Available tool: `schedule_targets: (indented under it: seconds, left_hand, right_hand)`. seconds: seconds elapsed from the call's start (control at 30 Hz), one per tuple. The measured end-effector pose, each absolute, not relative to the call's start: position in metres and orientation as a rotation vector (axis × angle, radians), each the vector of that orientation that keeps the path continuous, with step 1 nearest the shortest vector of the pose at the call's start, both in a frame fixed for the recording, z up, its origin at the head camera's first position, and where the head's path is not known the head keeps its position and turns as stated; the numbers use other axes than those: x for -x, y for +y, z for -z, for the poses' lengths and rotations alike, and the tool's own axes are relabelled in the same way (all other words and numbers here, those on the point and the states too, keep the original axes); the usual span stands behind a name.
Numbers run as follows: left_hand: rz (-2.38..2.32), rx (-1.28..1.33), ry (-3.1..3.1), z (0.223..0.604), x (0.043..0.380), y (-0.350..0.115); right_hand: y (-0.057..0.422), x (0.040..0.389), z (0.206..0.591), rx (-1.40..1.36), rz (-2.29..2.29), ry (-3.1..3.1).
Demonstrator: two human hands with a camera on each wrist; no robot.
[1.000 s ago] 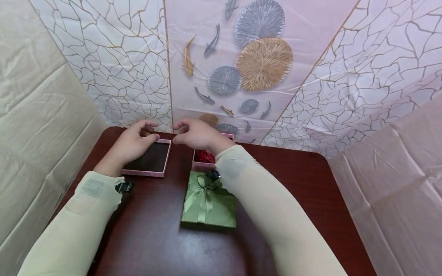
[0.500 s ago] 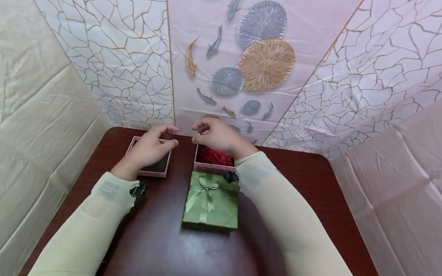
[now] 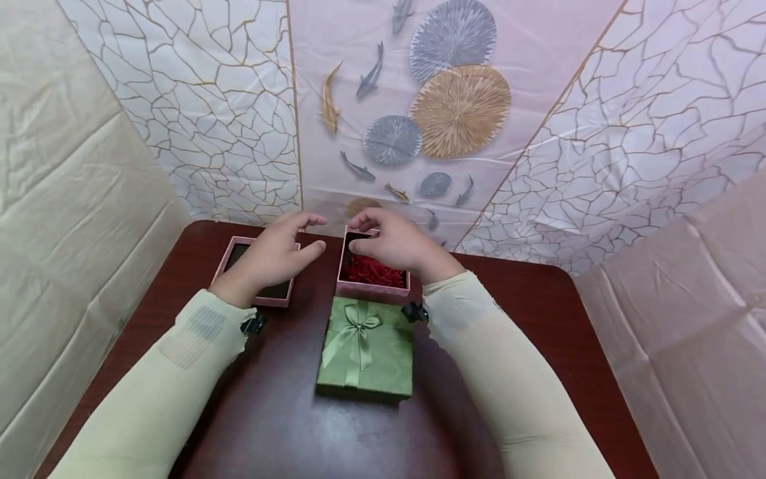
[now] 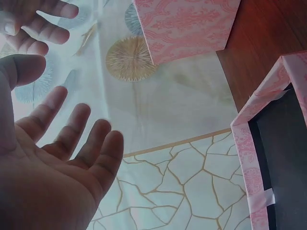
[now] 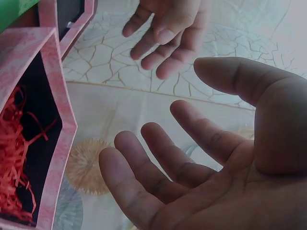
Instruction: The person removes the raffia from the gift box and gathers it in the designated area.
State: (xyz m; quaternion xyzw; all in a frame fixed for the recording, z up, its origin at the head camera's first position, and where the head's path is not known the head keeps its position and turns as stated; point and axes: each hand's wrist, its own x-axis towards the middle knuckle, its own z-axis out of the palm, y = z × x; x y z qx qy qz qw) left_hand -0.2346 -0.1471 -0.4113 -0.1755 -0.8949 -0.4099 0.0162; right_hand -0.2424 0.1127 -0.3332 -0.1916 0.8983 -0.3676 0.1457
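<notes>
My left hand [image 3: 276,256] hovers above the pink box lid [image 3: 278,301] at the table's back left, fingers relaxed and holding nothing. Dark lining shows inside that lid in the left wrist view. Over the pink box [image 3: 372,291] to its right hangs my right hand [image 3: 402,245], also holding nothing, its fingers loosely bent in the right wrist view. Red shredded paper [image 3: 376,271] lies in this box, against a black inside. Just in front of it sits a green gift box [image 3: 372,352] with a green ribbon bow [image 3: 358,327] on top.
The dark red wooden table [image 3: 287,426] has rounded back corners. A patterned cloth [image 3: 335,173] with fish and round leaf shapes hangs directly behind it. Plain pale cloth [image 3: 688,319] rises along the right side, with similar cloth at the left.
Both hands have moved to the right, the left from over the lid's left part, the right further across the pink box. More of the red shredded paper shows now. The boxes stay in place.
</notes>
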Motion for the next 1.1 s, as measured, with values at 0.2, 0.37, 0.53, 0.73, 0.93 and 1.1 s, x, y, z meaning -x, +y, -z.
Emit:
schedule_targets:
  seconds: [0.2, 0.37, 0.53, 0.73, 0.93, 1.1]
  left_hand:
    - [1.172, 0.594, -2.785, 0.413, 0.237, -0.143]
    - [0.993, 0.675, -2.856, 0.415, 0.239, -0.136]
    - [0.838, 0.747, -2.916, 0.419, 0.244, -0.128]
    - [0.740, 0.801, -2.973, 0.427, 0.252, -0.122]
    - [0.628, 0.828, -2.959, 0.433, 0.258, -0.117]
    - [0.548, 0.815, -2.986, 0.443, 0.261, -0.113]
  right_hand:
    - [0.123, 0.243, 0.337, 0.539, 0.980, 2.642]
    - [0.131, 0.247, 0.340, 0.560, 0.925, 2.652]
    - [0.136, 0.251, 0.343, 0.573, 0.887, 2.664]
    - [0.138, 0.257, 0.348, 0.557, 0.822, 2.670]
    - [0.138, 0.265, 0.353, 0.558, 0.724, 2.674]
    - [0.137, 0.271, 0.357, 0.593, 0.670, 2.671]
